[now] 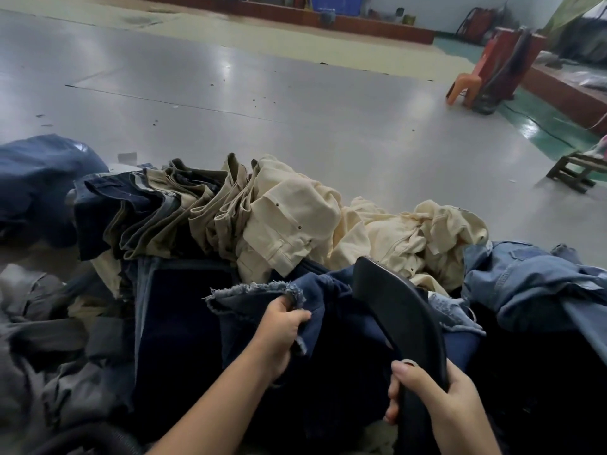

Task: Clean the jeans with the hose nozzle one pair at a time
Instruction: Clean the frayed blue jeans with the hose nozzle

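Left hand [284,326] pinches frayed hem of blue jeans [315,310] atop pile; right hand [423,392] grips hose nozzle [397,310] just beside it. Risk: loose hem (thin, frayed) slips from grip, neighbouring cream trousers [289,221] get dragged in.

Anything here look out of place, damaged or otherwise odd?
Little stands out. The blue jeans gripped by the left hand have a ragged, frayed edge, which could be wear or simply the style. The right hand holds the black nozzle over them. Behind, the cream trousers lie crumpled, not stacked.
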`<state>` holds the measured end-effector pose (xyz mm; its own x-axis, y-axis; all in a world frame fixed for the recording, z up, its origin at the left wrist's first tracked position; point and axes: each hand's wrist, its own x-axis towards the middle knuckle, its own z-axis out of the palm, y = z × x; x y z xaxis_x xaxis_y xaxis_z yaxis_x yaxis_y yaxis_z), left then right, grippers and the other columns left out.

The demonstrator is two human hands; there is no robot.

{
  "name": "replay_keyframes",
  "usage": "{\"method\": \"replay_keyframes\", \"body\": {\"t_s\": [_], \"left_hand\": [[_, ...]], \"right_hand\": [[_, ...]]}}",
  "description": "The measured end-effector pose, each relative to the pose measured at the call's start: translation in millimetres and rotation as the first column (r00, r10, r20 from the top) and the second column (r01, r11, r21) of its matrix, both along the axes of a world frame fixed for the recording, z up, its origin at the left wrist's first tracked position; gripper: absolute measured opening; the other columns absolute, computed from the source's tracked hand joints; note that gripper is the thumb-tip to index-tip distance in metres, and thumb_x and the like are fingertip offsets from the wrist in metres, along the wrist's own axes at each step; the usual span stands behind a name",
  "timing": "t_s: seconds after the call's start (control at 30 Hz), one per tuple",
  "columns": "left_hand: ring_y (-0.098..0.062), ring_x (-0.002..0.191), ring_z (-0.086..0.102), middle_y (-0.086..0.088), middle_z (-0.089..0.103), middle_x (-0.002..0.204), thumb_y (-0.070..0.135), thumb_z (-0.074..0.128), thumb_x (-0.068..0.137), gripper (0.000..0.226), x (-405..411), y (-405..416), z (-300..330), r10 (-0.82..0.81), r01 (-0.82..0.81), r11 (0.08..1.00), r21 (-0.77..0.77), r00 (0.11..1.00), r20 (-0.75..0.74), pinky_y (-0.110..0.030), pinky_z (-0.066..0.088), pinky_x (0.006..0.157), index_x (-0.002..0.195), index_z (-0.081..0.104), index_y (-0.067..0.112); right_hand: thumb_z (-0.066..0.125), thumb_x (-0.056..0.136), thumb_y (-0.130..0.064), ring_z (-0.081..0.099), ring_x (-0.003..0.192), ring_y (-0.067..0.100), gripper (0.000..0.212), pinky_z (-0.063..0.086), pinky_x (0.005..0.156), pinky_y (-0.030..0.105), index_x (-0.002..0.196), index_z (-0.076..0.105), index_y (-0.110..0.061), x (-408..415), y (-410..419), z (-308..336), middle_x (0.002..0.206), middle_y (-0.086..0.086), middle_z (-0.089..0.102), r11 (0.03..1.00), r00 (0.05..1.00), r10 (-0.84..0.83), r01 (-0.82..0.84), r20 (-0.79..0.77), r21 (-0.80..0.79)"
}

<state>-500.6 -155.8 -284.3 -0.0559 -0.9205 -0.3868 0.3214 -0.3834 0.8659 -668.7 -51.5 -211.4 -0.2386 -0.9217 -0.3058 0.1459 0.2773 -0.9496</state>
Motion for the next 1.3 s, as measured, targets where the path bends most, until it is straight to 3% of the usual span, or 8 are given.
{"method": "replay_keyframes", "body": {"t_s": [0.23, 0.37, 0.53, 0.67, 0.83, 1.07, 1.17, 1.3], "left_hand": [[-0.023, 0.078, 0.071, -0.017, 0.072, 0.084, -0.024, 0.04, 0.083, 0.035, 16.3, 4.8, 10.1, -0.111, 0.107, 0.982, -0.156, 0.994, -0.018, -0.025, 0.056, 0.067, 0.099, 0.063, -0.003], [-0.024, 0.082, 0.071, -0.018, 0.072, 0.089, -0.021, 0.041, 0.085, 0.034, 25.8, 6.9, 11.5, -0.108, 0.098, 0.984, -0.148, 0.992, -0.059, -0.026, 0.056, 0.069, 0.107, 0.061, -0.005], [-0.03, 0.1, 0.067, -0.019, 0.071, 0.105, -0.011, 0.045, 0.091, 0.028, 31.8, 8.4, 11.0, -0.074, 0.064, 0.992, -0.111, 0.993, -0.093, -0.037, 0.052, 0.091, 0.108, 0.064, 0.002], [-0.025, 0.093, 0.069, -0.015, 0.073, 0.097, -0.01, 0.047, 0.092, 0.027, 31.1, 9.7, 7.8, -0.02, 0.007, 0.995, -0.102, 0.992, -0.124, -0.031, 0.056, 0.082, 0.101, 0.067, 0.005], [-0.024, 0.098, 0.066, -0.014, 0.071, 0.106, -0.018, 0.045, 0.089, 0.038, 32.6, 12.2, 7.3, -0.06, 0.056, 0.979, -0.197, 0.998, -0.017, -0.032, 0.051, 0.086, 0.116, 0.061, 0.003], [-0.015, 0.115, 0.061, -0.007, 0.067, 0.12, -0.02, 0.044, 0.089, 0.043, 47.5, 17.3, 17.1, -0.259, 0.283, 0.905, -0.316, 0.959, 0.117, -0.024, 0.046, 0.098, 0.122, 0.057, 0.005], [-0.013, 0.116, 0.06, -0.007, 0.067, 0.121, -0.019, 0.045, 0.089, 0.044, 50.7, 21.3, 20.8, -0.325, 0.368, 0.871, -0.326, 0.928, 0.179, -0.024, 0.046, 0.098, 0.124, 0.056, 0.006], [-0.009, 0.116, 0.059, 0.0, 0.067, 0.119, -0.019, 0.046, 0.089, 0.044, 55.6, 23.0, 20.0, -0.376, 0.434, 0.84, -0.324, 0.898, 0.228, -0.022, 0.046, 0.095, 0.122, 0.056, 0.009]], "right_hand": [[0.066, 0.081, 0.008, 0.049, 0.037, 0.03, 0.011, 0.045, 0.038, 0.031, 0.084, 0.058, 0.014, 9.3, -2.2, -7.5, 0.051, 0.02, 0.054, 0.996, 0.997, 0.077, -0.077, 0.006, 0.034], [0.066, 0.081, 0.008, 0.049, 0.036, 0.029, 0.009, 0.044, 0.037, 0.031, 0.076, 0.059, 0.01, 11.4, -3.7, -9.9, 0.051, 0.021, 0.055, 0.997, 0.998, 0.064, -0.064, -0.009, 0.039], [0.076, 0.076, 0.003, 0.051, 0.037, 0.029, 0.015, 0.045, 0.038, 0.031, 0.078, 0.062, 0.009, 13.2, -6.2, -10.8, 0.051, 0.02, 0.055, 0.997, 0.997, 0.073, -0.073, -0.018, 0.036], [0.069, 0.08, 0.004, 0.053, 0.04, 0.029, 0.011, 0.047, 0.042, 0.033, 0.08, 0.058, 0.007, 17.4, -5.7, -11.3, 0.052, 0.018, 0.056, 0.993, 0.991, 0.119, -0.118, -0.055, 0.015], [0.081, 0.069, -0.005, 0.054, 0.039, 0.029, 0.026, 0.046, 0.04, 0.028, 0.07, 0.056, 0.001, 21.2, -4.1, -2.9, 0.052, 0.018, 0.057, 0.98, 0.977, 0.198, -0.198, -0.085, 0.005], [0.078, 0.062, -0.011, 0.057, 0.041, 0.027, 0.024, 0.045, 0.042, 0.029, 0.079, 0.062, -0.005, 24.2, -3.4, -4.6, 0.052, 0.016, 0.06, 0.953, 0.936, 0.302, -0.302, -0.178, 0.03], [0.077, 0.063, -0.017, 0.059, 0.043, 0.026, 0.014, 0.047, 0.046, 0.03, 0.072, 0.066, -0.016, 30.9, -5.4, -7.2, 0.053, 0.012, 0.062, 0.936, 0.9, 0.346, -0.351, -0.263, 0.031], [0.075, 0.064, -0.022, 0.058, 0.043, 0.025, 0.021, 0.047, 0.045, 0.032, 0.074, 0.061, -0.011, 37.6, -11.9, -5.0, 0.054, 0.01, 0.061, 0.934, 0.903, 0.353, -0.356, -0.245, 0.033]]}}
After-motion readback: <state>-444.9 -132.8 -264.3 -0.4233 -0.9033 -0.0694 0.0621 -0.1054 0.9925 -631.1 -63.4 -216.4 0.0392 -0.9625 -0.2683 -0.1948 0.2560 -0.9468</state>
